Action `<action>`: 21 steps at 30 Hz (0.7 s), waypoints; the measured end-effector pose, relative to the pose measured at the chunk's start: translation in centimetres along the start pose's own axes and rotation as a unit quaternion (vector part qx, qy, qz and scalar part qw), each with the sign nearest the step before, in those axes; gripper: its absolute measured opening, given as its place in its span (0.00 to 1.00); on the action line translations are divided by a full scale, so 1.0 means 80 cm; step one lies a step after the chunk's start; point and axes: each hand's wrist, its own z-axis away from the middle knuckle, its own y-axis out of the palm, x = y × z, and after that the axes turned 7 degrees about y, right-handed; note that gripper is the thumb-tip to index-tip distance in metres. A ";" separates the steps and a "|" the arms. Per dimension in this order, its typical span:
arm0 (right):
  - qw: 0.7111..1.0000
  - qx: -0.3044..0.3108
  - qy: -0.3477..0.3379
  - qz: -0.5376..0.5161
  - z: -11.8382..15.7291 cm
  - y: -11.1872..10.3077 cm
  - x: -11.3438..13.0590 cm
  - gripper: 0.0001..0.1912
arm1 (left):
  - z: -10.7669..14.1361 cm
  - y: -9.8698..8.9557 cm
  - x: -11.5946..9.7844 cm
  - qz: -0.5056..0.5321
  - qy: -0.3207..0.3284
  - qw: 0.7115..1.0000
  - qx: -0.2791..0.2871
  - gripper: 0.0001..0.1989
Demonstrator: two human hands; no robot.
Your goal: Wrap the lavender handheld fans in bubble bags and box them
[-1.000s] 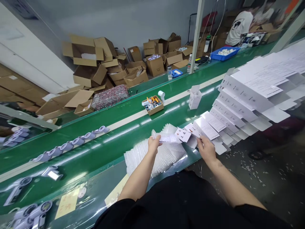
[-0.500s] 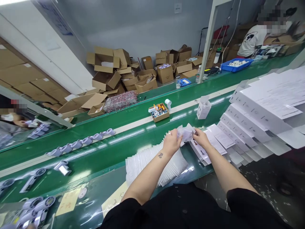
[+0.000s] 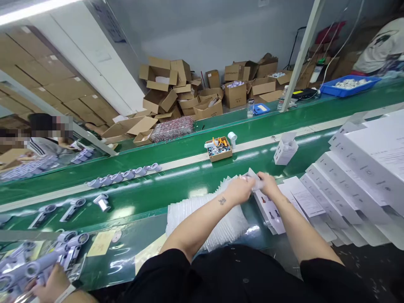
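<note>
Both my hands meet over the right end of a row of white padded bags (image 3: 208,219). My left hand (image 3: 240,189) is closed on a crumpled translucent bag (image 3: 257,182), which hides most of its fingertips. At the other side of this bag is my right hand (image 3: 267,185), its fingers closed on the edge and slightly blurred. What the bag contains cannot be made out. Just below my right hand lie white printed boxes (image 3: 273,212) with small product pictures.
Stacked white boxes and leaflets (image 3: 353,181) fill the right side. An open white box (image 3: 285,149) and a carton of small parts (image 3: 219,150) stand on the green conveyor (image 3: 176,185). Another person's hand (image 3: 52,284) touches lilac devices at the lower left.
The view has turned left. My hands have drawn closer together around the bag, and my left hand now covers more of it. Another person's hand has come further into view at the lower left.
</note>
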 end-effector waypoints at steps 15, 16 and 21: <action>0.999 0.007 0.015 -0.048 -0.001 0.019 -0.002 0.15 | 0.022 0.061 0.024 -0.052 0.053 0.988 -0.133 0.15; 0.999 0.009 0.006 -0.044 -0.008 0.012 0.003 0.14 | 0.019 0.061 0.034 -0.035 -0.014 0.986 -0.160 0.16; 0.999 0.042 -0.027 -0.012 -0.089 -0.045 0.029 0.13 | 0.007 0.095 0.079 0.009 -0.221 0.974 -0.040 0.26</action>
